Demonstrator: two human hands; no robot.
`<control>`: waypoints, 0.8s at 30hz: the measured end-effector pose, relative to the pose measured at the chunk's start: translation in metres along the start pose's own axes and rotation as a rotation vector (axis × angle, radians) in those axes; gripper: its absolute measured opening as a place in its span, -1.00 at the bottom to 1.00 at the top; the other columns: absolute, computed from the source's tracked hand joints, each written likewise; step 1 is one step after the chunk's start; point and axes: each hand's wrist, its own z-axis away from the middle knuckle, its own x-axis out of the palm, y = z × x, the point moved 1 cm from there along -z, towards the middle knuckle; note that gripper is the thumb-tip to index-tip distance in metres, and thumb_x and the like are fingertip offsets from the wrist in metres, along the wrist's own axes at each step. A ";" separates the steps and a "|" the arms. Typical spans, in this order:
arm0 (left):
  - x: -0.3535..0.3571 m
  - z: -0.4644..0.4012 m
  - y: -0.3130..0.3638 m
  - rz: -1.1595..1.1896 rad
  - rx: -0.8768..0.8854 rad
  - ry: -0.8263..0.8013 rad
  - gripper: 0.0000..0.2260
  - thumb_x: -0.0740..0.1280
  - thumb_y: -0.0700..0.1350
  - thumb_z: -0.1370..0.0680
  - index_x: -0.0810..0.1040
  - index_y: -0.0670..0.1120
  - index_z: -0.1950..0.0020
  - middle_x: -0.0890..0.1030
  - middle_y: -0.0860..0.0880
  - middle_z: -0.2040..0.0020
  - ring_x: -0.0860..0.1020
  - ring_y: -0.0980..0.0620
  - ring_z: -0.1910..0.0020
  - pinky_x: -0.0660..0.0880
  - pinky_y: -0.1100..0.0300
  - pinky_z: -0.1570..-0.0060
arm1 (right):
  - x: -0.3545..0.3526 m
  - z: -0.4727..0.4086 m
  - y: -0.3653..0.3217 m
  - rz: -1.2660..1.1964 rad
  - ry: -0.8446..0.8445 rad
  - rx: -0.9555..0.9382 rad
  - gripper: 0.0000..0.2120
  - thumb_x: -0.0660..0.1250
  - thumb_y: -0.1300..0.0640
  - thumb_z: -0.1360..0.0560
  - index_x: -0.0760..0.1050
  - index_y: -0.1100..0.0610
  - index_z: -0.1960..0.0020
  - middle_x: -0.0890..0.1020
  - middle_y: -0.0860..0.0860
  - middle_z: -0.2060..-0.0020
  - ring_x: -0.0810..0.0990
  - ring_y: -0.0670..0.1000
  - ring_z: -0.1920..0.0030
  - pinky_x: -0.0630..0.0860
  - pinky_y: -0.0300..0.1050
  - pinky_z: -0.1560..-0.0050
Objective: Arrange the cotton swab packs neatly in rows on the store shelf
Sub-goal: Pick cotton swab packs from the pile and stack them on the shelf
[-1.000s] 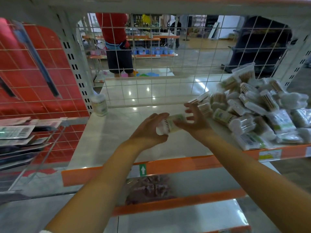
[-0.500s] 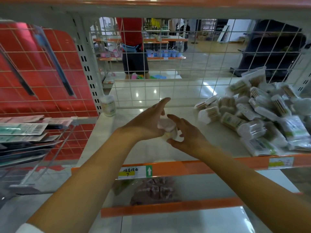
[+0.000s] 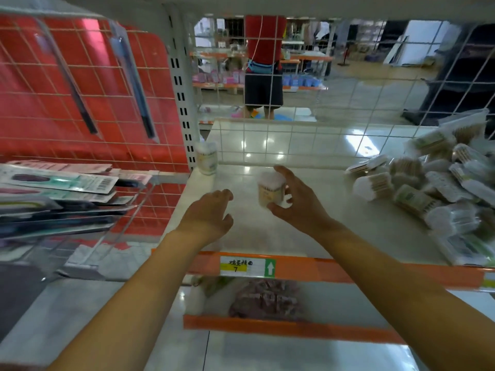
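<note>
My right hand grips a round cotton swab pack, held upright over the middle of the white shelf. Index finger curls over its top and thumb sits under its base. My left hand hovers just left of it with loosely curled fingers, holding nothing. Another swab pack stands upright in the shelf's back left corner. A loose heap of swab packs lies on the shelf's right side.
A white wire grid closes the shelf's back. The orange front edge carries a price label. Left of the post, carded items lie in a wire rack before a red grid panel. A person stands in the aisle behind.
My left hand has let go of the pack and dropped to the left. My right hand now holds the pack alone, upright and farther back over the shelf.
</note>
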 end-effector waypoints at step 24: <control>0.014 0.003 -0.062 -0.078 0.032 0.130 -0.74 0.14 -0.10 -0.57 0.43 -0.06 -0.24 0.49 -0.04 -0.10 0.41 -0.01 -0.08 0.26 0.22 0.17 | 0.133 -0.098 -0.060 -0.035 -0.029 0.080 -0.24 0.32 0.14 -0.47 -0.06 -0.04 -0.50 0.47 0.11 -0.25 0.50 0.08 -0.16 0.46 -0.04 -0.12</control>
